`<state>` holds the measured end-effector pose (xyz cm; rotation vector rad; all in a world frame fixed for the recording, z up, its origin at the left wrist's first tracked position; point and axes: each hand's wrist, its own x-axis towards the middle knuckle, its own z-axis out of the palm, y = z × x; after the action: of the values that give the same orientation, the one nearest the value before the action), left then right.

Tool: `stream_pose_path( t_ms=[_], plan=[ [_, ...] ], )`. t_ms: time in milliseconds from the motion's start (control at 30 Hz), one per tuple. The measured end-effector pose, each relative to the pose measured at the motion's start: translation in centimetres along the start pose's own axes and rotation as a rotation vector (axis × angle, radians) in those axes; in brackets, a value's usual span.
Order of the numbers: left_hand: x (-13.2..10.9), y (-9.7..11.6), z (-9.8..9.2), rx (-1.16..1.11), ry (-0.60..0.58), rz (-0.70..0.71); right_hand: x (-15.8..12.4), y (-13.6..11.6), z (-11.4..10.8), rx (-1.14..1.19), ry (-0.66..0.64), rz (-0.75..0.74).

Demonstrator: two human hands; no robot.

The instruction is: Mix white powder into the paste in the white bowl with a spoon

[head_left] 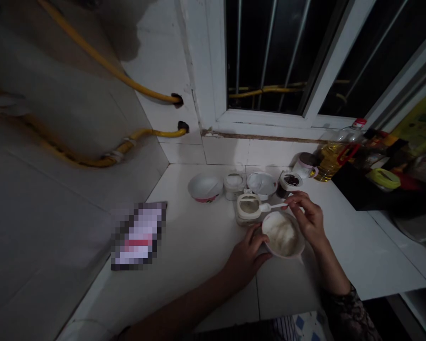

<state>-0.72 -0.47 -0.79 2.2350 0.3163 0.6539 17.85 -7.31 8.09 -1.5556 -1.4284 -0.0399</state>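
My right hand [308, 217] pinches the handle of a small white spoon [277, 206]. The spoon's bowl is at the right edge of an open square seasoning jar [249, 219] with pale contents. Below the spoon, a white bowl [294, 251] holds a whitish powder or grain [280, 233]. My left hand [247, 253] grips the left side of that bowl, with fingers at its rim and side. Behind the jar stand a second jar of white contents [234, 187], a white bowl [261, 185], and a jar of dark contents [289, 182].
Another bowl [205, 187] stands farther left on the white tiled counter [191, 255]. A blurred-out packet [138, 237] lies at the left. At the back right are a mug [304, 166], an oil bottle [332, 158] and a black box [362, 192]. Yellow pipes [138, 137] cross the left wall.
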Motion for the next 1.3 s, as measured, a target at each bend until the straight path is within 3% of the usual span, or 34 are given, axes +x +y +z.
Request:
stream_pose_path(
  t_ms=[67, 167, 267, 400, 733, 967, 1167, 1300],
  plan=[
    [0.0, 0.1, -0.1, -0.008, 0.002, 0.001, 0.1, 0.6, -1.0, 0.002, -0.01, 0.095],
    [0.0, 0.1, -0.2, -0.015, 0.001, -0.001, 0.4, 1.2, -1.7, -0.087, -0.173, 0.106],
    [0.0, 0.1, -0.1, -0.017, -0.003, 0.0, 0.5, 1.2, -1.1, -0.161, -0.354, 0.06],
    [-0.1, 0.0, 0.0, -0.012, 0.012, -0.003, 0.3, 0.4, 0.2, -0.064, -0.522, 0.14],
    [-0.1, -0.2, 0.0, 0.0, -0.007, -0.003, 0.8, 1.9, -0.8, 0.241, -0.381, 0.514],
    [0.0, 0.0, -0.1, 0.004, 0.015, 0.025, 0.9, 1.6, -0.5, 0.272, -0.364, 0.552],
    [-0.1, -0.1, 0.0, 0.0, 0.013, 0.021, 0.8, 1.7, -0.4, 0.104, -0.351, 0.391],
    [-0.1, -0.2, 0.0, 0.001, 0.005, 0.018, 0.8, 2.0, -0.4, 0.24, -0.346, 0.497]
  ],
)
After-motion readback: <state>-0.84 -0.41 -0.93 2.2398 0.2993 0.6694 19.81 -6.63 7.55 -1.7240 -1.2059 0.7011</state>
